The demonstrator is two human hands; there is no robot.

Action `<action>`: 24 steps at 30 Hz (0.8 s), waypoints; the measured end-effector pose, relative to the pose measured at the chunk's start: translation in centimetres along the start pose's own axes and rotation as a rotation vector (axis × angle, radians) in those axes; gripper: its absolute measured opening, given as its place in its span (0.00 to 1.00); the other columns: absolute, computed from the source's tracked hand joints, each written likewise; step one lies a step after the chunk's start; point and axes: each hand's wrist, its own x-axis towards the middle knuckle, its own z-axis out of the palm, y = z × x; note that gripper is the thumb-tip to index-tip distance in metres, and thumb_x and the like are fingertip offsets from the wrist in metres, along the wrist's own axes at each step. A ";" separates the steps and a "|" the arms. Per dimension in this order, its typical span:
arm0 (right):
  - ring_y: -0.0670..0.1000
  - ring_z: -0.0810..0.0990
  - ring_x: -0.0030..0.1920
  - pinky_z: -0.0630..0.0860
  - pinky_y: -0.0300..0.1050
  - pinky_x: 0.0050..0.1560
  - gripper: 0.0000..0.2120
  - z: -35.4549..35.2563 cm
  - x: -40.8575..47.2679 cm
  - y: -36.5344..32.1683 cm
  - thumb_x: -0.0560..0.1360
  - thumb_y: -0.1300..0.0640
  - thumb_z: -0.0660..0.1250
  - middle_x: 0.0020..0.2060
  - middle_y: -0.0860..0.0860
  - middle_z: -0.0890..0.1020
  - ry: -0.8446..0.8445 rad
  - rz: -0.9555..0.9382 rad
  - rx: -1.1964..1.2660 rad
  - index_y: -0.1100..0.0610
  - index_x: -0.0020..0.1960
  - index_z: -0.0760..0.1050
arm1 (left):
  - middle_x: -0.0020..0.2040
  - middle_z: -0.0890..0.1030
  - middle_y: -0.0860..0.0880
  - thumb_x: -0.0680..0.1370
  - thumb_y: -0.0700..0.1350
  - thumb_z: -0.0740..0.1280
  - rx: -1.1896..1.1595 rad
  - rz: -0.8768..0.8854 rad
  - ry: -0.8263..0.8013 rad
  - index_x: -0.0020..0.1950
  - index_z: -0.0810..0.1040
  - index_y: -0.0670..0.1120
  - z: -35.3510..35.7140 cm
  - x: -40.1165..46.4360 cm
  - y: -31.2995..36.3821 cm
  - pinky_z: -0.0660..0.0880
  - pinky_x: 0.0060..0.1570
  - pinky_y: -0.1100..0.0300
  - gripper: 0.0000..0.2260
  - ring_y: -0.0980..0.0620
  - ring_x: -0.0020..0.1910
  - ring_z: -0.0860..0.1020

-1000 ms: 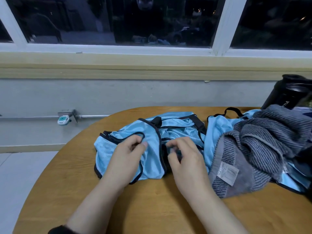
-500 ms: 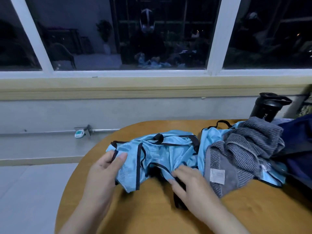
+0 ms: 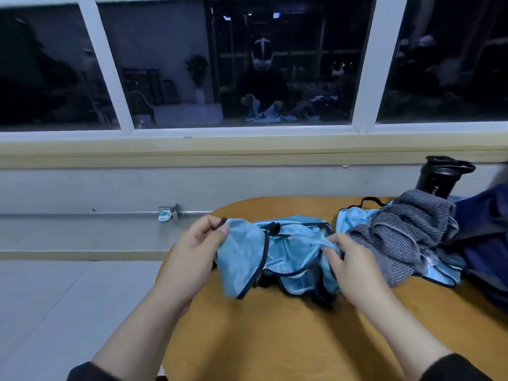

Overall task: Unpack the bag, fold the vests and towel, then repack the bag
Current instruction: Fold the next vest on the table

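Note:
A light blue vest (image 3: pixel 286 257) with black trim hangs crumpled just above the round wooden table (image 3: pixel 275 339). My left hand (image 3: pixel 198 251) pinches its left edge at a black strap. My right hand (image 3: pixel 349 268) grips the vest's right side. To the right lies a second blue vest (image 3: pixel 354 218), partly under a crumpled grey striped towel (image 3: pixel 406 232). The dark blue bag (image 3: pixel 486 243) sits at the table's right edge.
A black bottle (image 3: pixel 439 180) stands behind the towel by the wall. A window sill and dark window run along the back. The table's left edge drops to a pale floor (image 3: pixel 55 312).
Both hands have gathered the vest that lay flat and lifted it off the table, the left hand rising to its top left edge. The view has tilted up and shifted left.

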 end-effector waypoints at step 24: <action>0.57 0.86 0.45 0.83 0.59 0.54 0.09 -0.9 4.4 -1.7 0.79 0.53 0.68 0.39 0.52 0.87 -0.171 0.130 0.225 0.54 0.43 0.84 | 0.41 0.81 0.49 0.84 0.39 0.60 -0.285 0.068 0.084 0.43 0.76 0.47 1.2 5.2 6.4 0.72 0.49 0.56 0.11 0.53 0.41 0.78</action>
